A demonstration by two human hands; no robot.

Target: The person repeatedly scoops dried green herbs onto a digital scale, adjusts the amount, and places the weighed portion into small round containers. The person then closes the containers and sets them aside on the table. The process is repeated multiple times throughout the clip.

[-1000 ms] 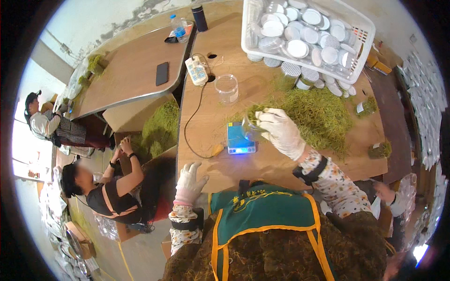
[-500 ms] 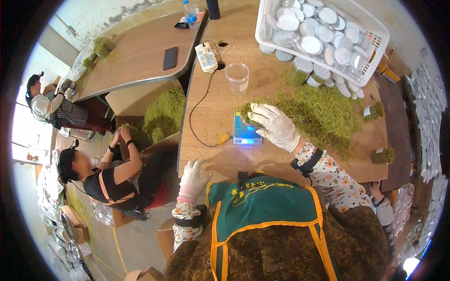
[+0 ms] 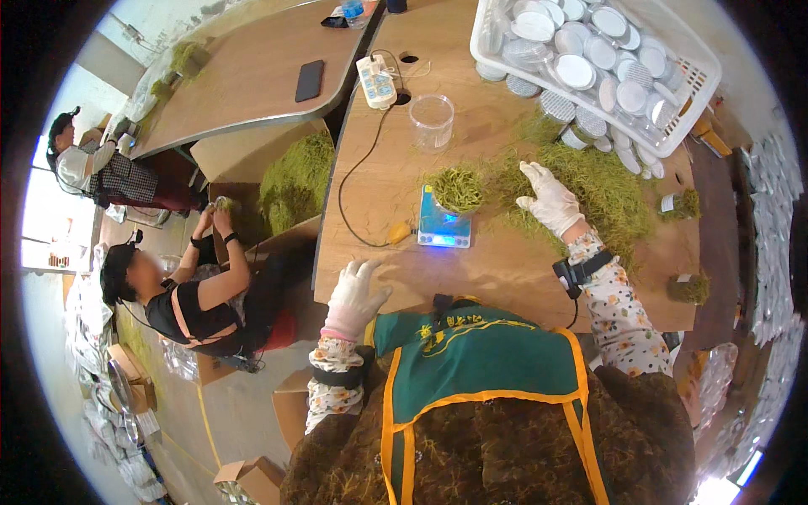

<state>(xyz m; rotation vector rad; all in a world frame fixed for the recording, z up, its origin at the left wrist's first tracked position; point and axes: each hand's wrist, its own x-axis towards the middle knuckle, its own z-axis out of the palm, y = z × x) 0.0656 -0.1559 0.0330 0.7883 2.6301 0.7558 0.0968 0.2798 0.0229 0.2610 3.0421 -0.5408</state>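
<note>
On my table (image 3: 484, 282), the power strip (image 3: 376, 82) lies along the left edge toward the far end, its cable (image 3: 340, 198) curving down that edge to the scale (image 3: 444, 229), which sits left of centre toward my near edge with a clear cup (image 3: 432, 124) beyond it. Loose moss (image 3: 619, 215) spreads from the middle toward the right edge, where two moss jars (image 3: 682, 204) stand, one close to the near right corner. Toward the far right corner I have lidded jars (image 3: 557, 106) and loose lids (image 3: 637, 156).
</note>
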